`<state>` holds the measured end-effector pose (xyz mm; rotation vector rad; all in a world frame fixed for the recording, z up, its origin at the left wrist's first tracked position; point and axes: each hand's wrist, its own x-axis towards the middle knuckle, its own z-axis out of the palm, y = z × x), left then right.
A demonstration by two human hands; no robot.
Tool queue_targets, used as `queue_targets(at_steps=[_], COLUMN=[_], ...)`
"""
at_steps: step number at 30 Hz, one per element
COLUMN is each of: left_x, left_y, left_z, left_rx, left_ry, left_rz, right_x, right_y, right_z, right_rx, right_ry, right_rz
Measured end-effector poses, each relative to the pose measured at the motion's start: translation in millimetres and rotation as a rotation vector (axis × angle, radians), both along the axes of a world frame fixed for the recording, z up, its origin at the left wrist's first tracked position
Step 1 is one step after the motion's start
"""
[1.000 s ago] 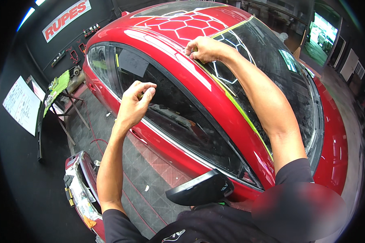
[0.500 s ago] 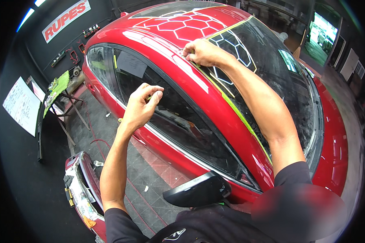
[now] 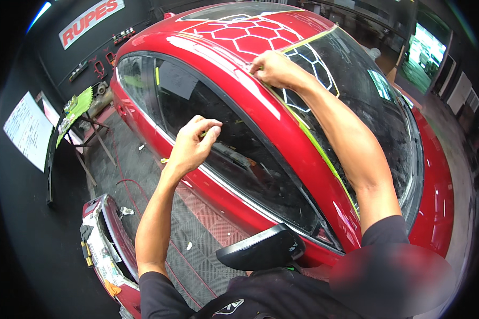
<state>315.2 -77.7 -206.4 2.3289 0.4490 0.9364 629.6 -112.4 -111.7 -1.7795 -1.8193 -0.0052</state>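
Note:
A red car [image 3: 282,135] stands before me, with white hexagon outlines [image 3: 248,38] over its roof and upper windshield. Yellow-green masking tape [image 3: 323,152] runs down the windshield's edge. My right hand [image 3: 275,72] is closed, fingertips pressed at the roof edge by the windshield's upper corner; what lies under them is hidden. In front of the dark side window [image 3: 239,149], my left hand [image 3: 191,146] is raised in a pinch. A small yellow-green bit, looking like tape, shows between its thumb and fingers.
A black side mirror [image 3: 261,249] sticks out close to my body. At lower left lies a red car part [image 3: 123,234] with white covering. Farther back is a stand with a green cloth [image 3: 79,109]; a red hose [image 3: 135,191] crosses the tiled floor.
Both hands appear slightly farther right in view, along with the car. The loose yellow strip seen hanging below my right hand over the windshield no longer shows.

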Motion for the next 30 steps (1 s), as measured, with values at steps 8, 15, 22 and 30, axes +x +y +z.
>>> queue_targets(at_steps=[8, 15, 22, 30], left_x=[0.1, -11.2, -18.9, -26.5], left_y=[-7.8, -5.8, -4.9, -7.7], left_z=[-7.4, -14.5, -22.9, -20.6], left_rx=[-0.012, -0.037, -0.071, -0.097], left_ry=[0.006, -0.007, 0.027, 0.055], left_rz=[0.012, 0.026, 0.03, 0.073], right_x=[-3.4, -13.3, 8.6, 12.0], right_y=[-6.9, -1.4, 4.3, -16.4], right_z=[9.5, 21.3, 3.9, -2.2], right_rx=[-0.102, -0.19, -0.222, -0.126], right_ry=[0.14, -0.007, 0.195, 0.342], right_rz=[-0.067, -0.13, -0.002, 0.096])
